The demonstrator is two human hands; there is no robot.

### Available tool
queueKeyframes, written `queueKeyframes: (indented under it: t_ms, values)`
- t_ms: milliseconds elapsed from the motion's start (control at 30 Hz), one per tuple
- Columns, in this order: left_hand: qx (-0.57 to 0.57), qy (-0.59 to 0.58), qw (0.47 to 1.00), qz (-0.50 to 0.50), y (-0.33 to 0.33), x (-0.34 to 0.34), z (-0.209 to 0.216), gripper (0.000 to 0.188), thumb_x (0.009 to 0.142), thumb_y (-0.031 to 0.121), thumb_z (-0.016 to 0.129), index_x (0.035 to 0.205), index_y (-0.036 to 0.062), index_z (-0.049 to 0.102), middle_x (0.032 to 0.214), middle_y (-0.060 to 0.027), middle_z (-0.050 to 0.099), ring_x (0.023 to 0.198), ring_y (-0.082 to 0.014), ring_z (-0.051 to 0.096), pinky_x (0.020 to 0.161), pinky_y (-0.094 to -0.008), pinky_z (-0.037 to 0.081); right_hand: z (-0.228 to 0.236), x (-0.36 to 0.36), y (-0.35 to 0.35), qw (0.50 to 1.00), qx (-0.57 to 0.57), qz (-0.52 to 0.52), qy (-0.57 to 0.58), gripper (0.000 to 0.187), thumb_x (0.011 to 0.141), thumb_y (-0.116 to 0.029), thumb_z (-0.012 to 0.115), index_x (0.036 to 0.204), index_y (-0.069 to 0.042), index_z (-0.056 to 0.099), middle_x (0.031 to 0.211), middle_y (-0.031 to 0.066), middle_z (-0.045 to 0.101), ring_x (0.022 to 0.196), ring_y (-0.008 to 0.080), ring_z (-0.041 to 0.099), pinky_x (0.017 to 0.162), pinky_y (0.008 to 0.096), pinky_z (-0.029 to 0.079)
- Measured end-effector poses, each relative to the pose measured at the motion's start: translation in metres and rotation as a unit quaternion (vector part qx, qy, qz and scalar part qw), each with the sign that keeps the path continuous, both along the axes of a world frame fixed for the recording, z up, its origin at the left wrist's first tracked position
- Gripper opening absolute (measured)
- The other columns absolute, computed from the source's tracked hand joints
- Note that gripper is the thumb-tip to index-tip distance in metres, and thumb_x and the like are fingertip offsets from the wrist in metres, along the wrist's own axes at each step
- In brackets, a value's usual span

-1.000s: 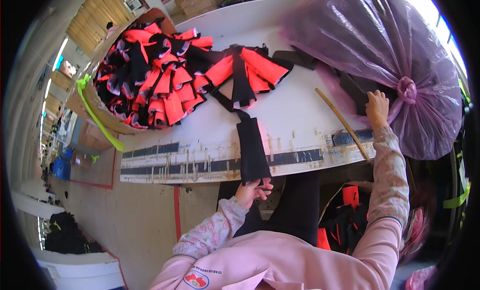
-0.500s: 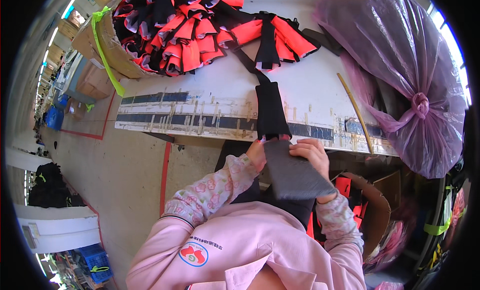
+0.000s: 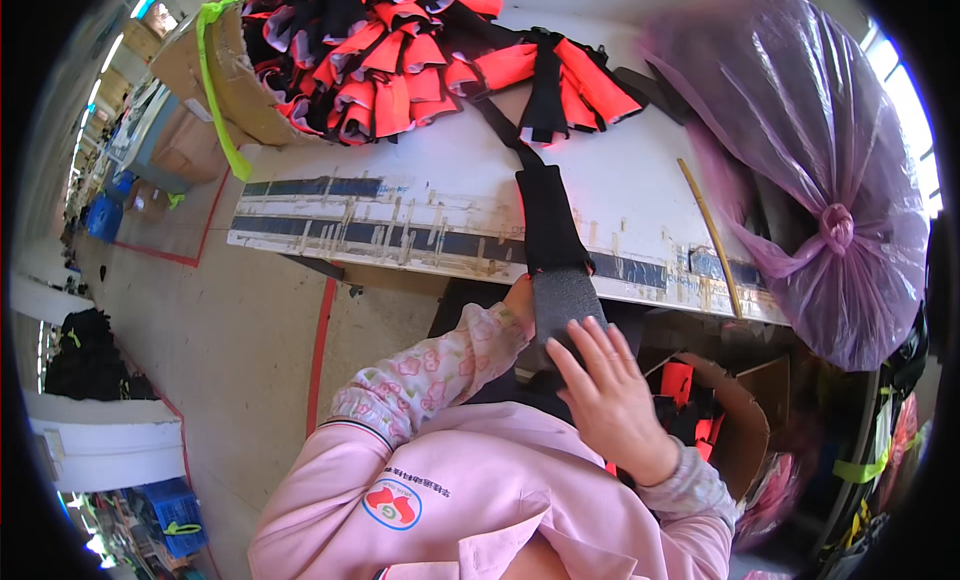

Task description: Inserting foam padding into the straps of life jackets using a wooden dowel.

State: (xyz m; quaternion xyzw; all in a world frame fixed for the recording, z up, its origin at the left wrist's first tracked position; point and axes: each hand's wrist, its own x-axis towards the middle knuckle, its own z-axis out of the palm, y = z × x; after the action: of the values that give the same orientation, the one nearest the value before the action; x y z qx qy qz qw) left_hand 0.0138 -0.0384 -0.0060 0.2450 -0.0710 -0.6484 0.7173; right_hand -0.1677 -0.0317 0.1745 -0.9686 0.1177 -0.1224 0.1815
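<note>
A black fabric sleeve (image 3: 553,218) hangs over the table's front edge toward me, joined at its far end to a black strap. A dark grey, flat pad (image 3: 568,305) meets the sleeve's near end; whether it reaches inside is not clear. My left hand (image 3: 519,302) is at the left of this join, closed on the sleeve's near edge, its fingertips hidden behind the pieces. With fingers stretched out, my right hand (image 3: 615,395) lies flat against the lower part of the pad and covers some of it.
A large heap of orange and black fabric pieces (image 3: 390,70) fills the back left of the white table (image 3: 400,205), beside a cardboard box (image 3: 240,90). A tied purple plastic bag (image 3: 800,150) stands at right, near a yellow stick (image 3: 708,235). An open carton (image 3: 735,400) sits below right.
My right hand has let go of the pad's right edge and now lies flat on it. The pad has turned and looks narrower, more in line with the sleeve.
</note>
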Motion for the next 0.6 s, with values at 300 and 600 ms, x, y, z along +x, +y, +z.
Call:
queueKeyframes:
  t_ms: [300, 600]
  values:
    - [0.011, -0.325, 0.943, 0.070, 0.019, -0.006, 0.015, 0.022, 0.089, 0.017, 0.043, 0.102, 0.0044, 0.055, 0.087, -0.0058, 0.061, 0.076, -0.0162, 0.059, 0.070, -0.0293, 0.050, -0.068, 0.057, -0.030, 0.993, -0.080, -0.053, -0.072, 0.040, 0.069, 0.001, 0.049, 0.109, 0.004, 0.049, 0.105, 0.0190, 0.053, 0.100, 0.0332, 0.053, 0.086, 0.0364, 0.043]
    - [0.146, -0.385, 0.908, -0.080, 0.027, -0.004, 0.009, 0.014, 0.082, 0.001, 0.045, 0.089, 0.0046, 0.056, 0.067, -0.0094, 0.058, 0.040, -0.0195, 0.053, 0.053, -0.0352, 0.047, -0.138, 0.088, -0.068, 0.990, -0.094, -0.038, 0.099, 0.010, 0.054, -0.013, 0.066, 0.059, -0.006, 0.061, 0.062, 0.0094, 0.058, 0.062, 0.0254, 0.060, 0.059, 0.0339, 0.049]
